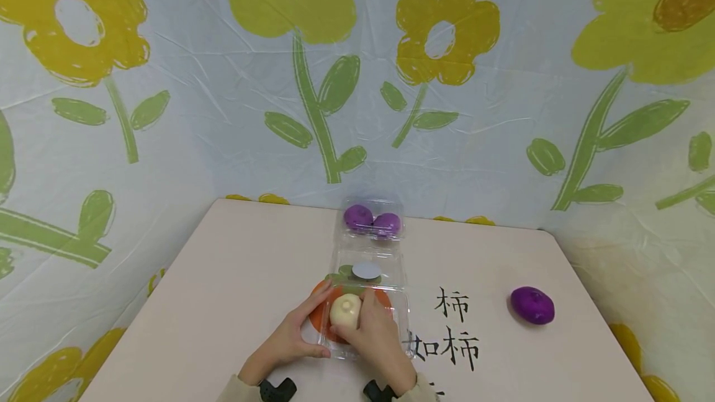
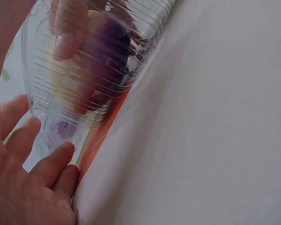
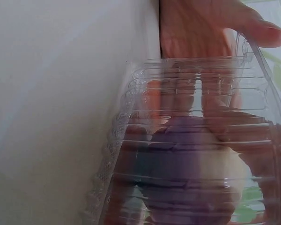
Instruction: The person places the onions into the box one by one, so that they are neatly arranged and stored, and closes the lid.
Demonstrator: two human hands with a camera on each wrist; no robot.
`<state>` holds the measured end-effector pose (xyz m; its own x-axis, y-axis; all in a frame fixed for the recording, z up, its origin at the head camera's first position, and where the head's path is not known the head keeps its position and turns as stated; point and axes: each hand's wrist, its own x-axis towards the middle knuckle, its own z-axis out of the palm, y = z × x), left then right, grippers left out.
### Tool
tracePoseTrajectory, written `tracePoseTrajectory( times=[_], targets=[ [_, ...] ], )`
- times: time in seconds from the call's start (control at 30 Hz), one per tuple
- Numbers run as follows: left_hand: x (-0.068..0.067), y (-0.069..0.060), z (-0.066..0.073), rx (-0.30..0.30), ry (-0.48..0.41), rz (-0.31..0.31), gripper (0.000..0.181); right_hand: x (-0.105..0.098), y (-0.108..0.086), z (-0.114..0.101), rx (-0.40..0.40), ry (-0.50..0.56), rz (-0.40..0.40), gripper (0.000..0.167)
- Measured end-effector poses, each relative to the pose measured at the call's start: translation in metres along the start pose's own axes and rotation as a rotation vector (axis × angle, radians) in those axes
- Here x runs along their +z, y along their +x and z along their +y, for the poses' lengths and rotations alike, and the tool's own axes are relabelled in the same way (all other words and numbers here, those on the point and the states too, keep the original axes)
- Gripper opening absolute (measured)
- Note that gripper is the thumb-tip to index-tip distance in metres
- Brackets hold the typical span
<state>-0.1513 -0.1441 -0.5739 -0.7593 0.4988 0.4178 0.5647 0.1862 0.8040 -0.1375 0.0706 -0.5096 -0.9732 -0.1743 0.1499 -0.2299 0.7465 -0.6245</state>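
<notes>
A clear plastic clamshell box (image 1: 405, 321) lies open in front of me, its lid (image 1: 391, 259) laid back. My left hand (image 1: 285, 337) holds the box's left side, thumb by the front corner and fingers toward the hinge. Inside the box, my right hand (image 1: 380, 337) pinches a round cream-coloured thing (image 1: 343, 311) with a small nub on top. Through the plastic in the left wrist view, a dark purple part (image 2: 107, 51) shows against the cream; I cannot tell if both are one piece.
Two purple rounded things (image 1: 357, 217) sit in a second clear container (image 1: 373, 205) at the back. Another purple roundish thing (image 1: 532, 305) lies on the table at right. An orange picture (image 1: 317, 318) lies under the box, black characters (image 1: 452, 304) beside it. A flowered cloth (image 1: 480, 141) surrounds the table.
</notes>
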Motion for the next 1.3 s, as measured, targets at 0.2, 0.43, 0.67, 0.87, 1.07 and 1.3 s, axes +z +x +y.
tracePoseTrajectory(
  times=[0.2,0.43,0.67,0.87,1.07,1.3],
  targets=[
    [0.0,0.0,-0.001,-0.004,0.003,0.003,0.107,0.0,-0.001,0.0,-0.003,-0.012,0.005,0.081],
    [0.001,0.0,-0.003,0.024,-0.013,0.003,0.108,-0.002,-0.004,-0.002,-0.008,-0.007,-0.009,0.095],
    [0.0,0.001,-0.003,0.031,-0.014,0.001,0.106,-0.009,-0.007,-0.005,-0.037,-0.008,-0.025,0.097],
    [0.001,0.001,-0.004,0.041,-0.016,-0.001,0.105,-0.021,-0.008,-0.007,-0.036,-0.021,-0.007,0.09],
    [0.001,0.001,-0.001,0.026,-0.013,-0.004,0.106,-0.043,-0.008,-0.005,-0.034,0.174,-0.065,0.081],
    [-0.001,0.002,0.002,0.017,-0.012,-0.004,0.106,-0.059,0.0,0.016,-0.085,0.499,-0.037,0.049]
  ],
)
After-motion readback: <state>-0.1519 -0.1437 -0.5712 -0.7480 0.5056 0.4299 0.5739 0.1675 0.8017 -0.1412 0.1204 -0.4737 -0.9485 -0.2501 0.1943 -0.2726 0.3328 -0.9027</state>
